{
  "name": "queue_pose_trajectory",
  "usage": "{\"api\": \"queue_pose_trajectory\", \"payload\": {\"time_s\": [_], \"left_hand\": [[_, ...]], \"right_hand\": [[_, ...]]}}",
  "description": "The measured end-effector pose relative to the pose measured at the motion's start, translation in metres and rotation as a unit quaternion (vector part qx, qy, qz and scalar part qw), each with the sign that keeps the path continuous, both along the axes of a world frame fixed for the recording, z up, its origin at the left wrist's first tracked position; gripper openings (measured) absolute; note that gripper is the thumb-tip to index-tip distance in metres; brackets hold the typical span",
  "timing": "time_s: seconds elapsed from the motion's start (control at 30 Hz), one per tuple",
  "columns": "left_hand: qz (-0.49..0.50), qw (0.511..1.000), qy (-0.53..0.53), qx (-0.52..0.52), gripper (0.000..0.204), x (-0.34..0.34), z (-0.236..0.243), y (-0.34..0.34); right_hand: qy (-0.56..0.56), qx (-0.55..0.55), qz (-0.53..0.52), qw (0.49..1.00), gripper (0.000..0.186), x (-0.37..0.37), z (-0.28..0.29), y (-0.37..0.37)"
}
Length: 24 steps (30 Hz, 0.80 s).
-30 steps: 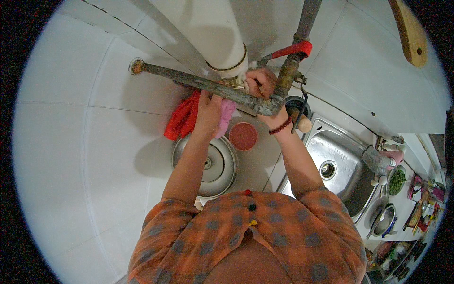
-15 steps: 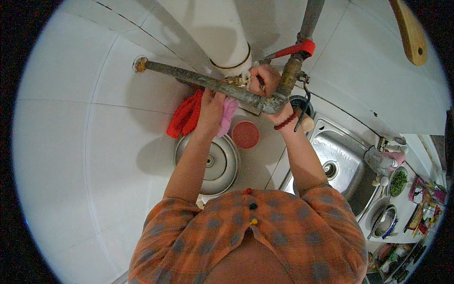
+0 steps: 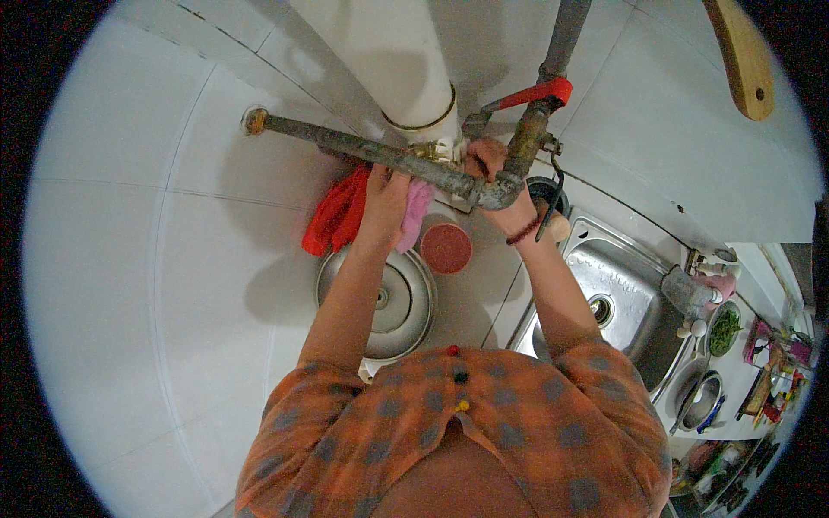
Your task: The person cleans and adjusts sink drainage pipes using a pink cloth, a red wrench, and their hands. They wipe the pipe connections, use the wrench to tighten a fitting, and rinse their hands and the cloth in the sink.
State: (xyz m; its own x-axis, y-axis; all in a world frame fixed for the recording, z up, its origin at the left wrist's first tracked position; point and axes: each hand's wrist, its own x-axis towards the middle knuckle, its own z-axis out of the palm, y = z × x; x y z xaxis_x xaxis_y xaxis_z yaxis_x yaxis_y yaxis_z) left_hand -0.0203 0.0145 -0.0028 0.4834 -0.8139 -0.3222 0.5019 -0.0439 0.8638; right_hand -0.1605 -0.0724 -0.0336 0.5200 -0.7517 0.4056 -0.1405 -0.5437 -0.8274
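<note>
Barely any shift since a second ago — both hands stay up at the rusty pipe (image 3: 380, 157). From the head view: left hand (image 3: 384, 197) presses a pink cloth (image 3: 415, 214) just under that pipe, fingers closed on it; right hand (image 3: 485, 161) reaches behind the elbow joint — grip hidden, cannot tell. Red cloth (image 3: 335, 214) hangs beside, steel lid (image 3: 380, 304) below.

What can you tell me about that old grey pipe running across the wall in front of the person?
The grey pipe looks like worn, stained metal, with a rusty end fitting fixed to the white tiled wall. It runs slantwise to an elbow joint, where an upright length rises past a red valve handle. The left hand reaches up just under it beside pink and red cloths; the right hand is at it near the elbow. Whether either hand's grip closes on the pipe is hidden.
</note>
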Motion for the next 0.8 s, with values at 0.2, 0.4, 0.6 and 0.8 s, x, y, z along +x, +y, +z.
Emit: {"api": "queue_pose_trajectory", "payload": {"time_s": [0.2,0.4,0.6,0.8], "left_hand": [[-0.014,0.998,-0.032,0.053,0.027,-0.003,0.011,0.001],[-0.021,0.999,-0.013,0.026,0.028,-0.002,0.013,0.004],[0.000,0.999,-0.046,0.000,0.029,0.003,-0.003,0.002],[-0.012,1.000,-0.017,-0.010,0.028,0.002,0.000,0.003]], "right_hand": [[-0.142,-0.128,-0.060,0.980,0.012,0.021,0.009,0.002],[-0.099,-0.103,-0.049,0.989,0.009,0.026,0.003,-0.007],[-0.114,-0.094,-0.053,0.988,0.010,0.024,0.017,0.008],[-0.076,-0.124,-0.015,0.989,0.010,0.023,0.030,0.002]]}}
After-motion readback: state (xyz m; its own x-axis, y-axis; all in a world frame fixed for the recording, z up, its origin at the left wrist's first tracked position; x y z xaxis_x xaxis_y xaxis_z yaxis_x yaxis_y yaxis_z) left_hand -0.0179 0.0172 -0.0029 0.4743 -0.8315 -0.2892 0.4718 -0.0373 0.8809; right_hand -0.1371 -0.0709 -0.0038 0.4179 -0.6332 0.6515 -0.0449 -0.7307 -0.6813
